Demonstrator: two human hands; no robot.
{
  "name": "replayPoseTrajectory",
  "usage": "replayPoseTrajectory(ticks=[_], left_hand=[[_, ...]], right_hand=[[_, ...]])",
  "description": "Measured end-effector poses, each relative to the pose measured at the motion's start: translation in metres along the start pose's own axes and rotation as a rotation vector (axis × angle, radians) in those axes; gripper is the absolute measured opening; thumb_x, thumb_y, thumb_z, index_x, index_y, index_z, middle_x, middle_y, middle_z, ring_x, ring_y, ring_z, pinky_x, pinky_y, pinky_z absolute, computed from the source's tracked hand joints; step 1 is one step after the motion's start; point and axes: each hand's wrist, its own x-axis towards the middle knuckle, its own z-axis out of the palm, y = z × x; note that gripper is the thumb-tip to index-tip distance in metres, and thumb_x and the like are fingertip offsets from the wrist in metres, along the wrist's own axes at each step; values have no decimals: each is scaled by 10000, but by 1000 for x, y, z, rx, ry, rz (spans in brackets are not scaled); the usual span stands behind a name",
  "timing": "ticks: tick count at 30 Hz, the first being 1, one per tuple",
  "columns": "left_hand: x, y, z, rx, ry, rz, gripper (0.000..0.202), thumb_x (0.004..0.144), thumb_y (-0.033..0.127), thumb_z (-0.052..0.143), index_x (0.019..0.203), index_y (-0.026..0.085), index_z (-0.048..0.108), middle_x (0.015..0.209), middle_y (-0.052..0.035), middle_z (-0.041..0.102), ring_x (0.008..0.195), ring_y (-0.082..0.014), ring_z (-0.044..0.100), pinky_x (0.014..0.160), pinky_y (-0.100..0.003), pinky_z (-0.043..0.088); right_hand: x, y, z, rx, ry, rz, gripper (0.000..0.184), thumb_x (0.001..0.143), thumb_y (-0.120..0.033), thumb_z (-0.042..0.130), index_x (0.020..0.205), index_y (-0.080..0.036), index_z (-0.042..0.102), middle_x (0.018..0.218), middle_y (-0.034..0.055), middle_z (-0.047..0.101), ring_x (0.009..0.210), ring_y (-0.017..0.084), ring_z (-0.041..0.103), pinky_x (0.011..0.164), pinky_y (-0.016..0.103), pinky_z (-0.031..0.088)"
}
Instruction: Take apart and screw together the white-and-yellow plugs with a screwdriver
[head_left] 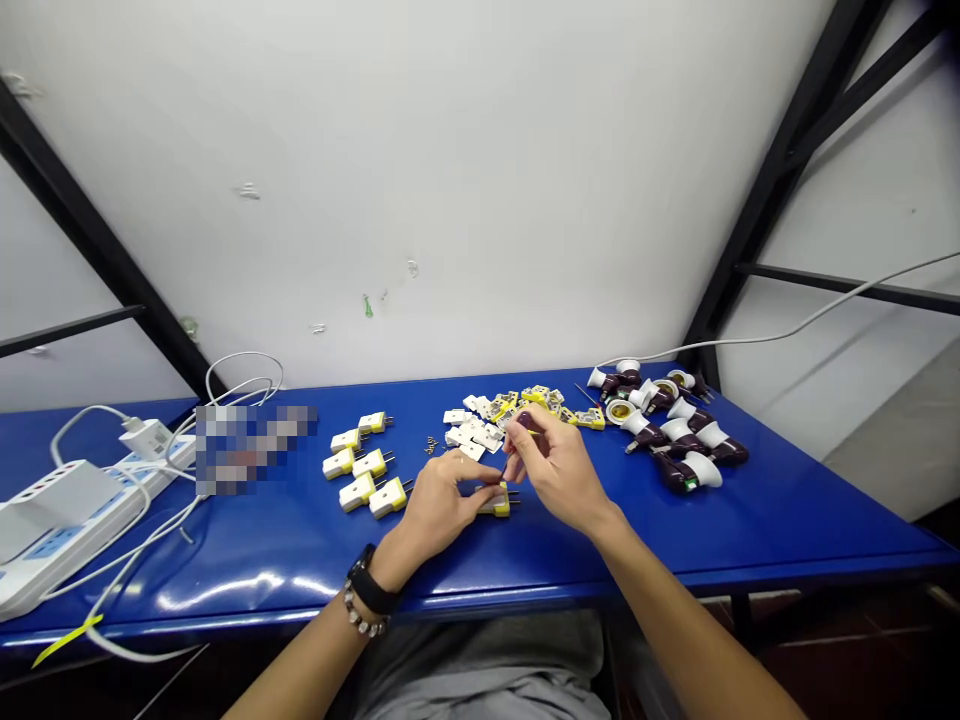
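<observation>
The left hand (439, 510) grips a yellow-and-white plug (496, 502) above the blue table (757, 530), and the right hand (556, 470) pinches something thin (531, 432) just beyond the plug, too small to identify. Farther beyond the plug lie loose plug parts (517, 408) and tiny screws (430, 445); a slipping grip could drop the plug or scatter them.

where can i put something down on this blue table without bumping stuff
The widest open stretch of the blue table lies right of the right hand, in front of the lamp holders. A smaller patch lies between the power strip and the left hand. It's crowded around the loose plug parts and the assembled yellow-and-white plugs.
</observation>
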Motion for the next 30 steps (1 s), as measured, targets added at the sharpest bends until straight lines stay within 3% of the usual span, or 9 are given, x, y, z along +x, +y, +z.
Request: replayPoseTrajectory(ticks=[7,15,19,25,28,30], left_hand=[[-1,5,-4,60,-63,-78,105,819,271,757,897,272,827,813,-36,742,787,-202,636,741,-292,449],[-3,5,-10,24,-98,-68,225,896,232,599,970,260,810,872,-34,777,768,-201,665,750,-290,468],[-3,10,-11,-58,-95,-28,276,930,203,508,909,223,782,824,-29,774,741,-191,688,747,-280,489],[-2,9,-4,-107,-37,12,149,882,233,611,882,199,756,884,-52,788,807,-219,722,766,-287,525],[-2,4,-3,-29,-55,37,170,888,200,589,808,198,739,823,-55,776,762,-211,711,733,-284,499],[-2,4,-4,34,-93,51,224,907,170,544,780,198,726,775,-53,753,717,-198,684,700,-280,467]], right_hand=[[0,4,6,-46,-35,11,259,1002,-422,493,844,-222,542,726,-7,609,524,146,662,487,255,530],[2,3,7,-62,-64,8,249,981,-394,529,802,-222,553,692,-7,638,535,160,665,491,265,514],[3,4,9,-105,-103,-10,235,975,-344,539,772,-225,560,649,-9,660,564,164,654,551,272,514],[3,1,15,-258,27,-57,348,896,-400,659,654,-215,491,592,-19,567,549,148,561,529,267,449],[0,1,15,-162,11,-62,195,896,-395,666,878,-204,635,802,16,687,588,137,608,560,265,497],[-1,1,15,-57,-40,-57,244,939,-374,607,1126,-221,646,1004,48,726,607,129,648,591,270,540]])
